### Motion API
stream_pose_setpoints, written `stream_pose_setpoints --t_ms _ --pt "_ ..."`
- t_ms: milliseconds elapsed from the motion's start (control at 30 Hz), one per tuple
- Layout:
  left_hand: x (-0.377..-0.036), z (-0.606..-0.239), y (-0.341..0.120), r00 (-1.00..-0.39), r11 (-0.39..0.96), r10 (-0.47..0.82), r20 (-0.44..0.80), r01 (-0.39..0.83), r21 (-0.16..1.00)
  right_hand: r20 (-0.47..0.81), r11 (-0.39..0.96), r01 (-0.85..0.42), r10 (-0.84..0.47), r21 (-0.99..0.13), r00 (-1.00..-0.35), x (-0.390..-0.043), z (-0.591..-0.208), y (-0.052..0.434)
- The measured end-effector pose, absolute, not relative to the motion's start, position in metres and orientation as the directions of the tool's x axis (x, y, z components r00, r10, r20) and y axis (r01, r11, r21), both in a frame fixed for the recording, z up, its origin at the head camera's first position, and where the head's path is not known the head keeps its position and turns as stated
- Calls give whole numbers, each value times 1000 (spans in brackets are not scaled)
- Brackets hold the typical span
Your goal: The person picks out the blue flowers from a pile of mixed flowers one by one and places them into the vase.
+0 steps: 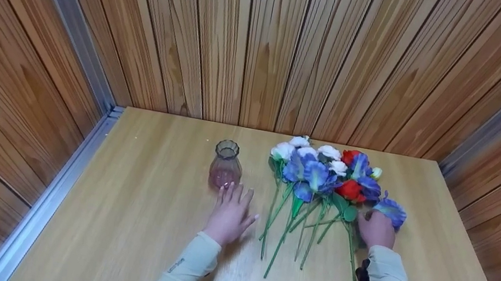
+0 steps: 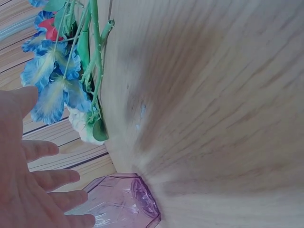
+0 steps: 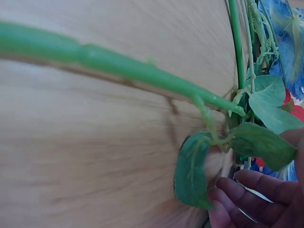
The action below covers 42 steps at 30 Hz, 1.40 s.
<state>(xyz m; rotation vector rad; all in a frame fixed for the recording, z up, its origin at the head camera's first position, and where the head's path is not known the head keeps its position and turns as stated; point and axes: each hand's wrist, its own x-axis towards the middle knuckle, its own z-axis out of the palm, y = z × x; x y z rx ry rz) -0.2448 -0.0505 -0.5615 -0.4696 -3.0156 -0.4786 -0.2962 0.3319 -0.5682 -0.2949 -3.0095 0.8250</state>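
Observation:
A small fluted glass vase (image 1: 226, 169), smoky at the top and pink below, stands upright on the table. My left hand (image 1: 229, 215) reaches toward its base with fingers spread, and in the left wrist view the fingertips overlap the pink glass (image 2: 121, 199). On the right lie artificial flowers on green stems: blue irises (image 1: 313, 173), white blooms (image 1: 283, 150) and red roses (image 1: 351, 190). Beside the rightmost iris (image 1: 391, 210) is my right hand (image 1: 377, 229). Its fingers are loosely bent under a green leaf (image 3: 261, 145), with a gap between thumb and fingers.
The wooden table (image 1: 137, 223) meets a wood-panelled wall (image 1: 269, 53) at the back. A metal rail (image 1: 69, 172) runs along its left side. Several stems (image 1: 281, 246) point toward the front, and one long stem (image 1: 352, 272) lies just left of the right wrist.

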Motion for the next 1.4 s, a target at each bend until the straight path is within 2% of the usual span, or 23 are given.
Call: stream_pose_setpoints --t_ms 300,567,767,1100,1400 --pt "-247 -564 -53 -943 918 296 150 325 227 13 849 213 251 -484 -968 -304 -575 331" --pt "-247 -568 -51 -946 909 295 135 321 265 -28 832 249 271 -496 -962 -308 -576 331" --pt "-247 -570 -52 -946 913 299 125 322 250 25 825 252 306 -505 -952 -311 -582 328" --pt "-247 -572 -53 -947 912 298 123 321 256 100 761 220 349 -610 -932 -316 -582 322" --pt "-245 -570 -53 -946 902 307 106 324 286 30 704 276 389 -655 -921 -317 -584 324"
